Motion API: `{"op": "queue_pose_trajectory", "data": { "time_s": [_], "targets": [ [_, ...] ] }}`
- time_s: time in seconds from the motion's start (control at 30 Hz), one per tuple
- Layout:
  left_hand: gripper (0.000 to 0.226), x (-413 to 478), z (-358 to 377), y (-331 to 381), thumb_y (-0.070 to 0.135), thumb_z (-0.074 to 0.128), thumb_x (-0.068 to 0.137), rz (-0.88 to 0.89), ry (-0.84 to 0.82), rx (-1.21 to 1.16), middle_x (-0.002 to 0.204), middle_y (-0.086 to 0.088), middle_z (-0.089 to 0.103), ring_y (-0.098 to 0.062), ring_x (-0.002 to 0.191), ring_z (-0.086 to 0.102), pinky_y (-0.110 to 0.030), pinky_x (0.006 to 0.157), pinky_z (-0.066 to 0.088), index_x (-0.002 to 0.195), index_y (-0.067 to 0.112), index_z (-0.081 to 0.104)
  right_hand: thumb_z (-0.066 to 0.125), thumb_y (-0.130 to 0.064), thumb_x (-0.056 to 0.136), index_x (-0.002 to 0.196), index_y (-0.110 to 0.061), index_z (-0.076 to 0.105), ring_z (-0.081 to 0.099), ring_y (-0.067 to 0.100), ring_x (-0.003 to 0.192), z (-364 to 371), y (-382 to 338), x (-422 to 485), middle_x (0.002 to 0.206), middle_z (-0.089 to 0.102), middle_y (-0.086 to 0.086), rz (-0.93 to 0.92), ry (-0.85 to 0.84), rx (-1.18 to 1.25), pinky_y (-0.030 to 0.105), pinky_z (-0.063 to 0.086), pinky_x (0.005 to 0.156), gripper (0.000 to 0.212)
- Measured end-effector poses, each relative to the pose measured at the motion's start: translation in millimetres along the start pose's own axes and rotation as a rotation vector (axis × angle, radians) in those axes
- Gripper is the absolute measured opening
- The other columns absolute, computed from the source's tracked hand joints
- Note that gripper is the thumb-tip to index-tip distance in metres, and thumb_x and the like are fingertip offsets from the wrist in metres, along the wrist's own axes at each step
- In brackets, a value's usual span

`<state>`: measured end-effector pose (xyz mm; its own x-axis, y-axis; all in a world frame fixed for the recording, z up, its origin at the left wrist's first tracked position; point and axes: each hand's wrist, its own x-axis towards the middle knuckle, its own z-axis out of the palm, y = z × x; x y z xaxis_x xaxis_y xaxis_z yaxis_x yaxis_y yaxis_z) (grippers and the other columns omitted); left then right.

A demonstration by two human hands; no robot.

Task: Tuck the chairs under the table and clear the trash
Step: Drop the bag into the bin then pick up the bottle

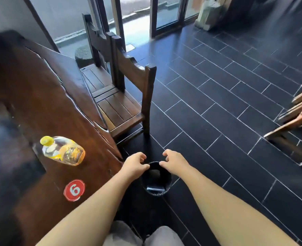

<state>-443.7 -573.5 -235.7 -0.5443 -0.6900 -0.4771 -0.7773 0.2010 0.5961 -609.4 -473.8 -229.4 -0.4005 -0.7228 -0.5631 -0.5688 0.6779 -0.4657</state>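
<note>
Bottle [62,150] upright on table [40,89] (yellow cap).

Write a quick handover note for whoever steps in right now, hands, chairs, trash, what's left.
Left hand and right hand: fingers curled at the rim of the black bin on the floor, grip unclear.
Two chairs stand beside the table, seats only partly under it.
The yellow-capped bottle lies on the table.
Left: bin the bottle, push the chairs further in.

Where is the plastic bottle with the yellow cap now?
In the head view, the bottle stands on the wooden table at the left, near its edge, just beyond the red number 6 sticker.
</note>
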Motion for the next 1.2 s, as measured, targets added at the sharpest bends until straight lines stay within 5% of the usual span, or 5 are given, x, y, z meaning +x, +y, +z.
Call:
{"op": "queue_pose_trajectory", "data": {
  "time_s": [0.33,0.77,1.03,1.2],
  "targets": [
    [0.041,-55.7,-65.2,-49.3,0.029,0.071,0.08,-0.005,0.095,0.033,0.111,-0.002,0.069,-0.019,0.101,0.064,-0.028,0.09,0.049,0.118,0.017,0.064,0.065,-0.04,0.09,0.136,-0.02,0.051,0.057,0.023,0.115,10.1,-72.8,-19.5,0.129,0.057,0.004,-0.121,-0.024,-0.082,0.04,0.048,0.099,0.052],
    [0.046,-104.6,-185.0,-200.6,0.03,0.071,0.084,-0.265,0.289,-0.028,0.126,-0.005,0.064,-0.021,0.117,0.059,-0.029,0.098,0.044,0.126,0.015,0.061,0.077,-0.044,0.081,0.141,-0.023,0.045,0.06,0.01,0.089,90.2,-240.4,23.3,0.115,0.055,-0.002,-0.375,-0.167,0.011,0.024,0.046,0.076,0.071],
    [0.07,-78.7,-222.5,-237.8,0.039,0.079,0.08,-0.222,0.354,-0.144,0.129,-0.005,0.058,-0.018,0.101,0.061,-0.025,0.087,0.047,0.138,0.018,0.047,0.079,-0.051,0.079,0.147,-0.026,0.037,0.054,0.016,0.116,117.3,-288.3,32.4,0.138,0.047,0.002,-0.362,-0.127,0.21,0.025,0.047,0.088,0.084],
    [0.077,-53.3,-228.1,-236.2,0.042,0.08,0.078,-0.115,0.269,-0.241,0.132,0.0,0.056,-0.015,0.109,0.059,-0.023,0.089,0.046,0.143,0.023,0.042,0.074,-0.053,0.082,0.151,-0.026,0.033,0.05,0.021,0.13,123.3,-296.5,35.0,0.15,0.043,0.003,-0.289,-0.097,0.327,0.037,0.049,0.1,0.085]
  ]
}}
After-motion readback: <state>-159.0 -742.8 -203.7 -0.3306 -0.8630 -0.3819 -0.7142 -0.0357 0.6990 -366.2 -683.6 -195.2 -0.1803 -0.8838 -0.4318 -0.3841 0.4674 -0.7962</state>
